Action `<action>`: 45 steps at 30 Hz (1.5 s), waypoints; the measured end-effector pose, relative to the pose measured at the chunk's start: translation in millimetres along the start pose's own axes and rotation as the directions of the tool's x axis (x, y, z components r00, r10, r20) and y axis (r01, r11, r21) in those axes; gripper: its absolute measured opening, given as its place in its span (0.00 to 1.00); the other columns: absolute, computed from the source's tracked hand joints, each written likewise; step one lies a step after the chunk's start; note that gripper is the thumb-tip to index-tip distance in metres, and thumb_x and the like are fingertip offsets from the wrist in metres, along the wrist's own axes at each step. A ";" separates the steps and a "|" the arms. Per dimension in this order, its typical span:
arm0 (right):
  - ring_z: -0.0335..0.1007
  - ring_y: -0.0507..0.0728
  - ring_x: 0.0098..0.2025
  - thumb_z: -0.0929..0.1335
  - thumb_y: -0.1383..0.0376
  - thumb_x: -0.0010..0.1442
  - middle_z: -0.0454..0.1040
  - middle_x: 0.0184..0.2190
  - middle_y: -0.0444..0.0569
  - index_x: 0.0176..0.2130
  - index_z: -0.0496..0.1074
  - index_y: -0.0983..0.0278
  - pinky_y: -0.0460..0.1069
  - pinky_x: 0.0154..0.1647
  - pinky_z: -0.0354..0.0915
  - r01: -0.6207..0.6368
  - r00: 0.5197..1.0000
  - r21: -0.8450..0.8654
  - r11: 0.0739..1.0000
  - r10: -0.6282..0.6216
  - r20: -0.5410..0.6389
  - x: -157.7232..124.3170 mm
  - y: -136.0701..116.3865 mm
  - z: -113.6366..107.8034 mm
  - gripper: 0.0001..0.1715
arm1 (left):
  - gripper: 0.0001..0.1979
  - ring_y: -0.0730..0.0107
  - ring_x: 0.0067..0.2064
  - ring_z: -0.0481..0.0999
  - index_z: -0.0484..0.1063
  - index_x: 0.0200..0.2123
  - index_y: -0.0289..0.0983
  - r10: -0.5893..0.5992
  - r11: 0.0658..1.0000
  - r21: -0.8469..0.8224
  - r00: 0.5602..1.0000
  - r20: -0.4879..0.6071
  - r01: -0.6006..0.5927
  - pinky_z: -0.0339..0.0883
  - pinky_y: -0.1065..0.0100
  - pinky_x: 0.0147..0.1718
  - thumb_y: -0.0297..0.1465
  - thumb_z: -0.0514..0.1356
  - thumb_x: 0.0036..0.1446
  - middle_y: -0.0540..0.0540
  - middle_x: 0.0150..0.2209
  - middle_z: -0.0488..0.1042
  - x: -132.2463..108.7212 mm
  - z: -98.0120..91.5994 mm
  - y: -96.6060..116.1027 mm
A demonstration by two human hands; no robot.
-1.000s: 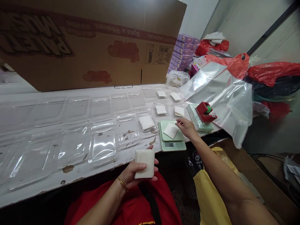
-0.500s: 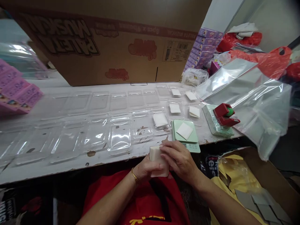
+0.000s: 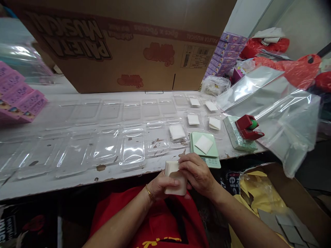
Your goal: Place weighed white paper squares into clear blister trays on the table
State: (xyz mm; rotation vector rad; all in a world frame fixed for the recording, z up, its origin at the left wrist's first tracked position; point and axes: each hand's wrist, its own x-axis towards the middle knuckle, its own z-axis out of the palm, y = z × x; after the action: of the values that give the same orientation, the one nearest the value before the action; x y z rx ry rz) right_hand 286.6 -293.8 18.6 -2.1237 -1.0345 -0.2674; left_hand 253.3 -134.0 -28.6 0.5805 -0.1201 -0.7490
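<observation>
My left hand (image 3: 160,185) grips a thick stack of white square sheets (image 3: 173,176) from below, just in front of the white table's near edge. Over the top of that stack, my right hand (image 3: 198,173) lies with its fingers curled at the upper edge. Right behind the hands stands a small green scale (image 3: 207,151) with a white sheet (image 3: 203,144) on its platform. Two rows of clear plastic clamshell trays (image 3: 132,150) cover the table; a few at the right hold white sheets (image 3: 177,132).
A big printed cardboard box (image 3: 129,51) walls the back of the table. Pink boxes (image 3: 18,101) sit far left. A red tape dispenser (image 3: 247,126) and clear plastic bags (image 3: 281,113) lie right, with purple boxes (image 3: 224,51) behind. A carton with yellow bags (image 3: 261,196) is lower right.
My right hand has come back from the scale to the stack in my left hand, leaving a white sheet on the scale. The view has swung left, showing the pink boxes.
</observation>
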 end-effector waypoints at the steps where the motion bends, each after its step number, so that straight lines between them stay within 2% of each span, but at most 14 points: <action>1: 0.64 0.56 0.40 0.60 0.71 0.58 0.70 0.34 0.50 0.34 0.67 0.62 0.53 0.41 0.62 -0.009 1.000 0.013 1.000 0.009 0.023 0.7 0.2 -0.8 0.07 | 0.17 0.57 0.39 0.72 0.68 0.42 0.28 -0.014 1.000 -0.018 1.000 0.007 0.014 0.68 0.52 0.37 0.24 0.57 0.45 0.38 0.34 0.73 0.8 -1.7 -0.8; 4: 0.64 0.54 0.37 0.59 0.70 0.59 0.70 0.32 0.49 0.33 0.65 0.62 0.50 0.38 0.62 -0.080 0.996 0.068 0.995 0.076 0.047 -1.5 4.1 -4.6 0.07 | 0.22 0.53 0.42 0.72 0.65 0.47 0.31 -0.056 0.996 -0.066 0.998 -0.002 0.055 0.67 0.51 0.38 0.24 0.58 0.46 0.38 0.39 0.72 3.0 -9.3 -5.2; 7: 0.64 0.52 0.33 0.59 0.68 0.59 0.69 0.30 0.46 0.33 0.64 0.62 0.47 0.34 0.61 -0.248 0.969 0.120 0.961 0.246 0.029 -7.1 20.6 -15.9 0.06 | 0.26 0.51 0.43 0.72 0.60 0.52 0.35 -0.090 0.992 -0.091 0.996 -0.015 0.088 0.67 0.49 0.38 0.24 0.57 0.48 0.37 0.44 0.70 4.8 -18.3 -10.4; 10: 0.62 0.51 0.30 0.61 0.66 0.58 0.67 0.27 0.44 0.31 0.64 0.62 0.46 0.32 0.59 -0.419 0.903 0.136 0.898 0.428 -0.042 -10.7 54.4 -36.6 0.05 | 0.30 0.53 0.44 0.72 0.54 0.57 0.40 -0.086 0.991 -0.106 0.996 -0.020 0.084 0.67 0.49 0.38 0.23 0.55 0.50 0.37 0.46 0.69 6.5 -23.6 -12.3; 14: 0.59 0.51 0.27 0.63 0.63 0.54 0.63 0.23 0.42 0.28 0.64 0.63 0.45 0.30 0.56 -0.552 0.810 0.148 0.820 0.570 -0.137 -9.5 112.4 -63.0 0.06 | 0.35 0.55 0.44 0.72 0.44 0.60 0.43 -0.074 0.992 -0.101 0.997 -0.016 0.072 0.67 0.50 0.38 0.23 0.53 0.50 0.37 0.46 0.68 7.6 -22.7 -9.0; 16: 0.57 0.50 0.26 0.64 0.61 0.52 0.62 0.22 0.41 0.26 0.64 0.64 0.45 0.28 0.55 -0.603 0.777 0.132 0.787 0.616 -0.127 -6.9 136.7 -68.9 0.08 | 0.36 0.54 0.44 0.72 0.41 0.61 0.43 -0.077 0.992 -0.103 0.997 -0.016 0.075 0.67 0.50 0.38 0.23 0.53 0.50 0.37 0.46 0.68 7.0 -21.5 -7.4; 19: 0.57 0.50 0.24 0.65 0.58 0.49 0.63 0.21 0.41 0.24 0.64 0.64 0.45 0.26 0.55 -0.643 0.756 0.130 0.755 0.653 -0.051 -2.7 159.1 -68.2 0.12 | 0.37 0.54 0.44 0.72 0.40 0.61 0.43 -0.081 0.992 -0.101 0.996 -0.029 0.078 0.67 0.50 0.38 0.23 0.53 0.51 0.37 0.46 0.69 4.4 -21.6 -6.5; 22: 0.57 0.49 0.22 0.63 0.56 0.50 0.63 0.20 0.41 0.26 0.64 0.64 0.44 0.22 0.55 -0.644 0.761 0.119 0.756 0.649 -0.006 -1.1 167.4 -62.6 0.13 | 0.36 0.54 0.44 0.72 0.40 0.61 0.43 -0.074 0.993 -0.096 0.996 -0.052 0.069 0.67 0.50 0.38 0.23 0.52 0.51 0.37 0.46 0.69 1.8 -23.2 -6.1; 25: 0.59 0.50 0.21 0.62 0.58 0.52 0.64 0.20 0.41 0.27 0.64 0.64 0.45 0.21 0.56 -0.633 0.773 0.004 0.774 0.633 -0.031 -2.0 171.4 -58.2 0.12 | 0.36 0.55 0.43 0.72 0.39 0.61 0.42 -0.071 0.993 -0.095 0.995 -0.065 0.065 0.67 0.50 0.37 0.23 0.52 0.51 0.36 0.45 0.69 1.5 -24.4 -5.3; 28: 0.62 0.52 0.26 0.63 0.60 0.52 0.67 0.23 0.43 0.26 0.66 0.64 0.47 0.28 0.59 -0.623 0.781 -0.091 0.777 0.612 -0.121 -4.1 175.2 -56.7 0.10 | 0.36 0.55 0.43 0.72 0.38 0.61 0.43 -0.076 0.994 -0.087 0.995 -0.067 0.071 0.67 0.50 0.37 0.23 0.51 0.52 0.37 0.45 0.69 2.7 -25.0 -5.2; 32: 0.63 0.56 0.34 0.64 0.62 0.51 0.70 0.33 0.48 0.34 0.69 0.62 0.52 0.39 0.59 -0.601 0.796 -0.195 0.775 0.558 -0.234 -9.2 176.9 -59.9 0.09 | 0.37 0.55 0.43 0.72 0.37 0.62 0.43 -0.079 0.994 -0.074 0.995 -0.061 0.075 0.66 0.49 0.38 0.22 0.51 0.52 0.37 0.45 0.69 2.5 -26.0 -5.9; 36: 0.65 0.58 0.39 0.63 0.63 0.53 0.71 0.36 0.52 0.37 0.69 0.64 0.54 0.42 0.59 -0.558 0.827 -0.361 0.747 0.460 -0.324 -17.0 176.9 -69.6 0.11 | 0.37 0.56 0.43 0.72 0.36 0.62 0.42 -0.073 0.995 -0.065 0.995 -0.065 0.069 0.67 0.50 0.38 0.22 0.50 0.52 0.36 0.46 0.68 1.0 -26.6 -4.9; 45: 0.67 0.54 0.34 0.64 0.63 0.53 0.72 0.35 0.49 0.37 0.70 0.64 0.49 0.37 0.62 -0.628 0.779 -0.361 0.690 0.559 -0.285 -18.4 172.2 -77.5 0.11 | 0.37 0.54 0.44 0.71 0.35 0.62 0.42 -0.097 0.994 -0.056 0.991 -0.090 0.092 0.66 0.49 0.39 0.22 0.50 0.53 0.35 0.48 0.67 0.6 -28.7 -3.1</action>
State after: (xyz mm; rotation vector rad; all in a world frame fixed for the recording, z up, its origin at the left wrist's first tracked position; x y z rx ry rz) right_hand 413.2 -427.4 -27.8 -2.6696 -0.1369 -0.3555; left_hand 260.5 -123.2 -54.3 0.5731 0.0126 -0.8136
